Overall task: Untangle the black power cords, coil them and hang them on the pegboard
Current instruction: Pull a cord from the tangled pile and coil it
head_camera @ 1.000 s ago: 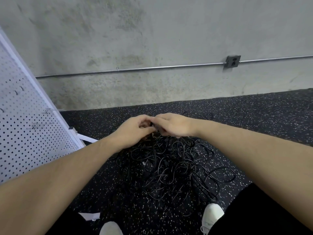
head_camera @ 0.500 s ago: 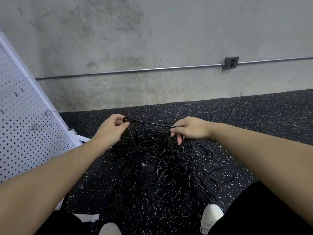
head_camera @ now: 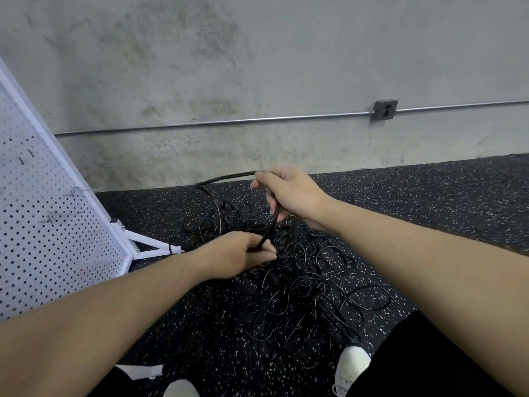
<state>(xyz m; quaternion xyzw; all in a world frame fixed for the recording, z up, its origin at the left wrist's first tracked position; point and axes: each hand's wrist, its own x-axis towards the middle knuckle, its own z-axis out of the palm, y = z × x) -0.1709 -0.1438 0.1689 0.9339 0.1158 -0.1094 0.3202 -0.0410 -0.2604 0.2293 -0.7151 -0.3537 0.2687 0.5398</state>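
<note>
A tangled heap of black power cords [head_camera: 292,287] lies on the speckled black floor in front of me. My right hand [head_camera: 289,193] is raised above the heap and grips one black cord [head_camera: 226,177]; that cord arcs out to the left of the fist and drops back into the pile. Lower down, my left hand [head_camera: 240,253] pinches the same cord where it comes down from the right fist. The white pegboard [head_camera: 43,219] leans at the left, with a few small hooks [head_camera: 51,219] on it and no cord on them.
A white foot of the pegboard stand [head_camera: 148,242] reaches toward the heap. A concrete wall with a metal conduit [head_camera: 229,121] and an outlet box [head_camera: 385,110] rises behind. My white shoes [head_camera: 352,368] and black trousers are at the bottom edge.
My hands were together over the heap, then spread apart with a cord between them. Now the right hand has risen with the cord and the left has dropped lower toward the pile.
</note>
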